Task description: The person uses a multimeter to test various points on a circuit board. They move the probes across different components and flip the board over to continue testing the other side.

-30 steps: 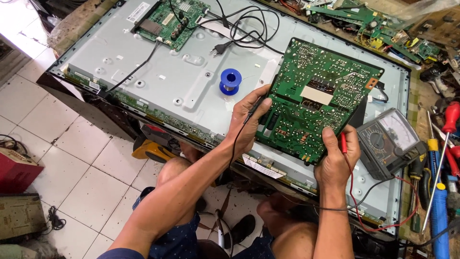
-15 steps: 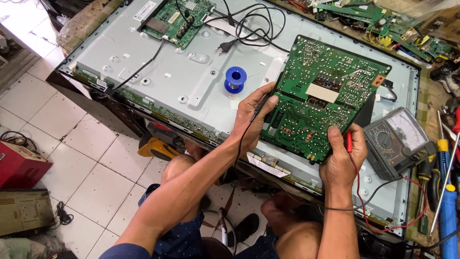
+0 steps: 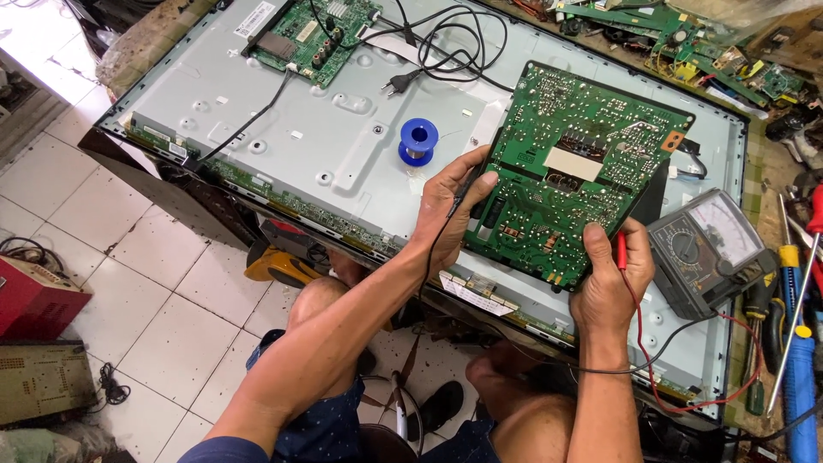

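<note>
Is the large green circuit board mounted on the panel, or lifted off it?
Lifted off: both hands, left hand and right hand, hold the green circuit board tilted above the grey panel.

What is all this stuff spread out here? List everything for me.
Large circuit board: one, green, tilted up over the panel, held in both hands.
Flat metal panel: one, grey, lying across the bench.
Smaller circuit board: one, green, far end of panel.
Solder spool: one, blue, on panel.
Power cord with plug: one, black, coiled on panel.
Meter: one, grey, dial face, right of the board.
Screwdrivers: several, blue and yellow, far right.
Red box: one, on floor tiles.
Left hand: grip on board's left edge, with black probe.
Right hand: grip on board's lower edge, with red probe.
</note>
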